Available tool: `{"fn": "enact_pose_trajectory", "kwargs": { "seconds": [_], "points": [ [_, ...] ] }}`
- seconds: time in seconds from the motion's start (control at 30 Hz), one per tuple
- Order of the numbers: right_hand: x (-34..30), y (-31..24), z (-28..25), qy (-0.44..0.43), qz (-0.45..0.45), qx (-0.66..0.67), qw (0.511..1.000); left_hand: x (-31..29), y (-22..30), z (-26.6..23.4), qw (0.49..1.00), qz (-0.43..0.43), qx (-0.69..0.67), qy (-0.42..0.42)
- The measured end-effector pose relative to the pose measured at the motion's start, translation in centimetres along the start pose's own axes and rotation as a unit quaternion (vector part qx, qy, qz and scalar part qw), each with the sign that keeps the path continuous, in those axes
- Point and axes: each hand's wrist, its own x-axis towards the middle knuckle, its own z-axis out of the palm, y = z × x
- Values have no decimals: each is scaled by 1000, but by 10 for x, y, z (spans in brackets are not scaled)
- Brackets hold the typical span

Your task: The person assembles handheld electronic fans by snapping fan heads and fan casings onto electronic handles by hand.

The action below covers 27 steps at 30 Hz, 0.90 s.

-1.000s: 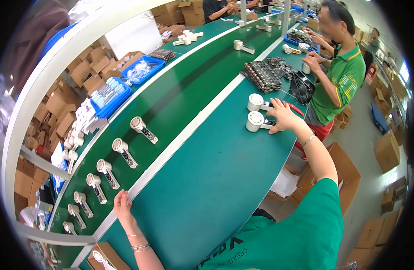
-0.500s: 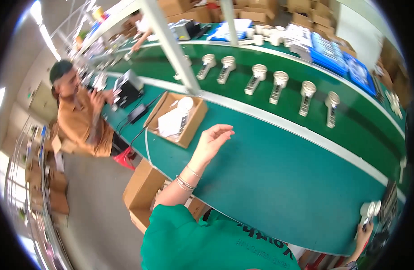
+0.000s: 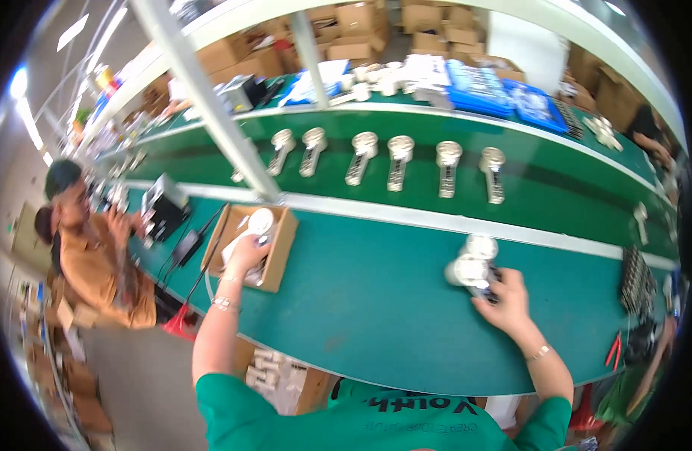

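Observation:
My left hand (image 3: 246,254) reaches into an open cardboard box (image 3: 283,259) on the green bench. Its fingers curl at the handle of a white round-headed handheld unit (image 3: 260,220) in there; the palm side is hidden. My right hand (image 3: 505,302) is closed around the dark-striped handles of white round-headed units (image 3: 470,270), held above the bench's right half. Two round heads show, one overlapping the other.
Several similar white units (image 3: 400,161) lie spaced along the green conveyor (image 3: 556,203) beyond the metal rail. A black device (image 3: 164,207) and cables sit left, near a seated co-worker (image 3: 98,255). Red-handled pliers (image 3: 614,350) and a dark rack (image 3: 636,282) stand right.
My left hand has gone from hovering over the bench into the cardboard box. The white units, held at the bench's right end before, are now nearer its middle. My view has turned right.

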Motion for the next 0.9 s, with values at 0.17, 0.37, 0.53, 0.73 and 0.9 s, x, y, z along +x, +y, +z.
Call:
{"fn": "enact_pose_trajectory", "kwargs": {
  "seconds": [0.17, 0.37, 0.53, 0.73, 0.9],
  "points": [
    [10, -11, 5, -54, -8, 12, 998, 13, 3, 5, 998, -43, -39, 2],
    [8, -41, -37, 20, -45, 81, 995, -36, 59, -2, 920, 170, -321, 145],
    [17, -78, -34, -29, -92, 201, 975, -111, 196, 66, 869, 194, -455, 32],
    [13, -92, -20, -15, 21, 302, 953, -162, 276, 162, 771, 211, -566, -201],
    [-39, -37, -54, -21, 140, 223, 965, -148, 278, 186, 829, 364, -304, -296]
  ]
}}
